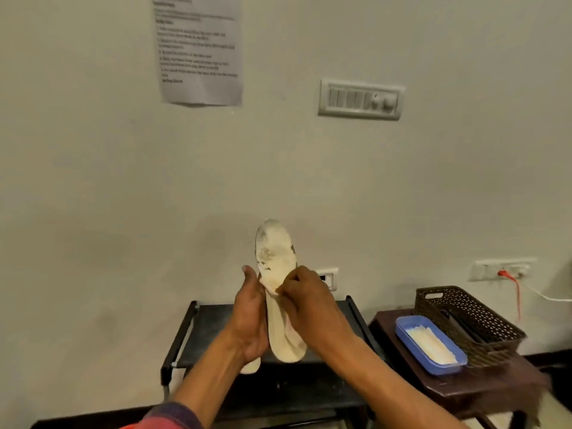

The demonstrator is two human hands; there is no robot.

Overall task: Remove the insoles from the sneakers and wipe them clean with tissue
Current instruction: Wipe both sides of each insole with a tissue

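Observation:
A dirty off-white insole [274, 252] stands upright in front of the wall, toe end up, with dark stains near the toe. My left hand [252, 320] grips it from the left side around its middle. My right hand [305, 301] pinches a piece of tissue [286, 335] against the insole's face; the tissue hangs down over the lower part. A second pale insole end [250, 366] shows below my left wrist. No sneakers are in view.
Beneath my hands stands a black shoe rack [198, 332]. To the right, a dark brown stool [483, 385] carries a blue tray [405, 326] of folded tissues and a brown perforated basket [495, 317]. The wall bears a printed sheet [199, 48] and switch panels.

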